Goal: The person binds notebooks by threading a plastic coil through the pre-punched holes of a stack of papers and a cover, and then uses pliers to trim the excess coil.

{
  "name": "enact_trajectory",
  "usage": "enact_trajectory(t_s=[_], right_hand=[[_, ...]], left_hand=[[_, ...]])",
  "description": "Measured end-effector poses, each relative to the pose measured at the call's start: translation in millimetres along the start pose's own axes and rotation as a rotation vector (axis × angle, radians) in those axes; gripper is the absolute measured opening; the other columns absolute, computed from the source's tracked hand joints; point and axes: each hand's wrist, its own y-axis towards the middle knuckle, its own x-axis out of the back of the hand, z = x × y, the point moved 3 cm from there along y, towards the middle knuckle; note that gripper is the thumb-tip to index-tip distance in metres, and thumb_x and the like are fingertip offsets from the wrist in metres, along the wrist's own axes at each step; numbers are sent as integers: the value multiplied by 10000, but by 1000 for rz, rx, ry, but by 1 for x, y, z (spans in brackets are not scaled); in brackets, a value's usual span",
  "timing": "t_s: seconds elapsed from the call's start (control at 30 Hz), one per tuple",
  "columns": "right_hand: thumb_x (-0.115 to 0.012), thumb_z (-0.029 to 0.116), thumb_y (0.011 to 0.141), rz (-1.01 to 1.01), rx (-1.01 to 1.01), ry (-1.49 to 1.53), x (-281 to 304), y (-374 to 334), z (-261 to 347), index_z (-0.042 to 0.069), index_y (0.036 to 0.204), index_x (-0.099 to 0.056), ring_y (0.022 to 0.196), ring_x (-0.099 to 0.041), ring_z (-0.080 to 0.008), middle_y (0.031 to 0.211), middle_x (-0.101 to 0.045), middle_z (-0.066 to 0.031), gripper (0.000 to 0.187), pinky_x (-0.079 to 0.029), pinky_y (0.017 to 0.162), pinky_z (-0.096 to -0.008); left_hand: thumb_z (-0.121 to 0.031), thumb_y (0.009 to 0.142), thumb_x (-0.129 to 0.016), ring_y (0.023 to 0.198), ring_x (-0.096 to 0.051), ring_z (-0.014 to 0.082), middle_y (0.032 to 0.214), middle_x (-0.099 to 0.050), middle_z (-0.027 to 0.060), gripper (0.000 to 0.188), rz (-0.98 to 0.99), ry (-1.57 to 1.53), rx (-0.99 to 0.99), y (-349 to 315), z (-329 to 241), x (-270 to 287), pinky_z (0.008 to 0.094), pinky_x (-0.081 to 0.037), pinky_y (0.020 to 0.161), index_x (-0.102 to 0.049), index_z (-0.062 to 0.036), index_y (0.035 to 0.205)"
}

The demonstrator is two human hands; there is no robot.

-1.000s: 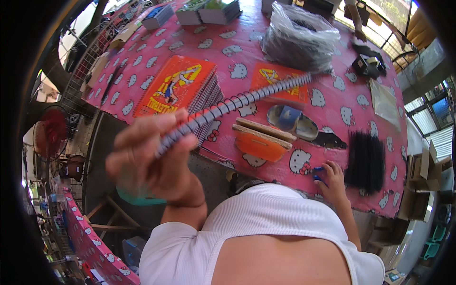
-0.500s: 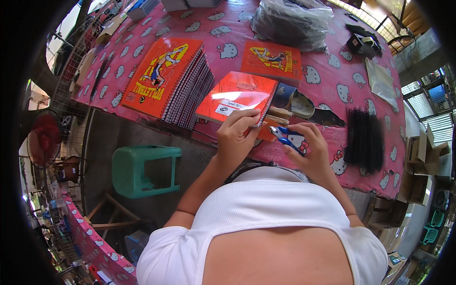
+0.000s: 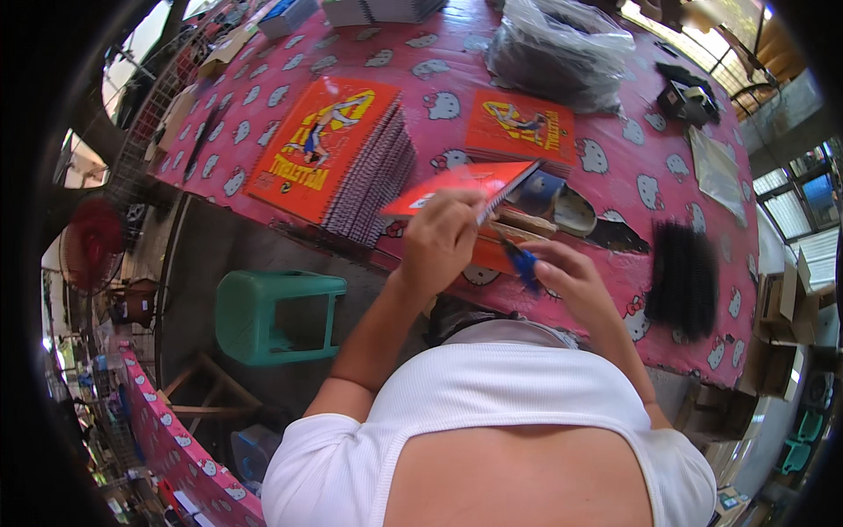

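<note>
Here, the left grip [image 3: 437, 239] is closed on the near edge of an orange notebook [image 3: 474, 179], tilted just beyond it, while the right grip [image 3: 571, 277] curls round blue-handled cutters [image 3: 524, 266]. Farther out, a notebook stack [image 3: 327, 162] stands left of the left grip, and black coils [image 3: 683, 283] lie right of the right grip on the table [image 3: 610, 195].

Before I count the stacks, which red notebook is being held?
The tilted notebook in the left hand; the others lie flat in the left stack and right stack.
</note>
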Motion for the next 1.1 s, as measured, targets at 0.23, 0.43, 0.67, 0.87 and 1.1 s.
enact_trajectory(t_s=[0.23, 0.43, 0.67, 0.87, 1.1], right_hand=[[-724, 142, 745, -548, 419, -1393, 99, -61, -42, 19, 1044, -626, 954, -611, -242, 1037, -629, -133, 337, -473, 848, -335], [-715, 119, 767, -503, 974, -881, 47, 48, 71, 20, 986, -660, 987, -614, -252, 1088, -635, -149, 246, -463, 861, -329], [-628, 202, 871, -208, 1034, -650, -80, 236, 91, 44, 1047, -649, 879, -615, -152, 965, -675, -76, 237, -466, 776, -282], [-505, 323, 949, -131, 734, -53, -97, 321, 67, -23, 939, -662, 799, -598, -148, 848, -649, -68, 379, -476, 732, -281], [-517, 419, 927, -98, 676, -127, -129, 306, 68, -30, 891, -631, 789, -551, -127, 839, -608, -70, 465, -450, 748, -266]], left_hand=[[-52, 834, -670, 916, -605, 171, 941, -638, 125, 200, -897, -279, 243, 48, 33, 162, 290, -499, 805, -474, -44, 800], [-97, 820, -700, 781, -551, 111, 831, -627, 74, 201, -836, -122, 546, -32, 164, 202, 258, -441, 735, -510, -63, 763], [-14, 906, -440, 902, -537, 243, 951, -581, 120, 210, -602, 487, 351, -30, 169, 182, 345, -428, 806, -589, -21, 1054], [-105, 935, -391, 931, -584, 313, 995, -575, 153, 174, -679, 389, 403, -11, 173, 160, 378, -457, 777, -540, -33, 989], [-444, 958, -409, 874, -601, 238, 886, -634, 138, 478, -1028, -79, 549, -27, 177, 165, 330, -437, 801, -577, 4, 964]])
